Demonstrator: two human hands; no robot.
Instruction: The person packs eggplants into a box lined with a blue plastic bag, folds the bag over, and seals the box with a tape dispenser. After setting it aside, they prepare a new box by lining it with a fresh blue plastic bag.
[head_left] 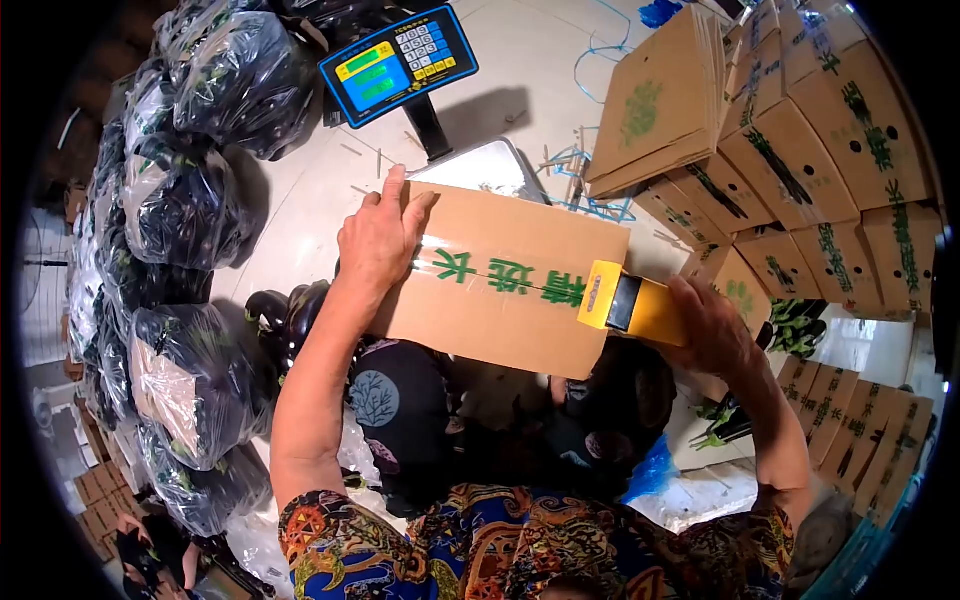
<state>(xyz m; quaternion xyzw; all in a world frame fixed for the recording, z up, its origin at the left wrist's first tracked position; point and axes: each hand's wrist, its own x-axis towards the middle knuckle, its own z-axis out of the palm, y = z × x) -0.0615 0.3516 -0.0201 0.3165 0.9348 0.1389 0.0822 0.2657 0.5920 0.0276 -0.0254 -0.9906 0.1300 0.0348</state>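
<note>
A cardboard box [500, 230] with green printed characters lies across my lap. A strip of clear tape shines along its middle. My left hand [380, 235] grips the box at its left end, thumb and finger along the edge. In my right hand [712, 325] is a yellow tape dispenser [650, 308], its head resting on the box's right end over the last character. The fingers under the dispenser are partly hidden.
A weighing scale's display [400, 65] stands ahead, its metal platform [490, 165] partly behind the box. Plastic bags of eggplants [180, 200] line the left. Flattened cardboard [650, 100] and stacked boxes [800, 170] fill the right. Loose eggplants [300, 315] lie by my left forearm.
</note>
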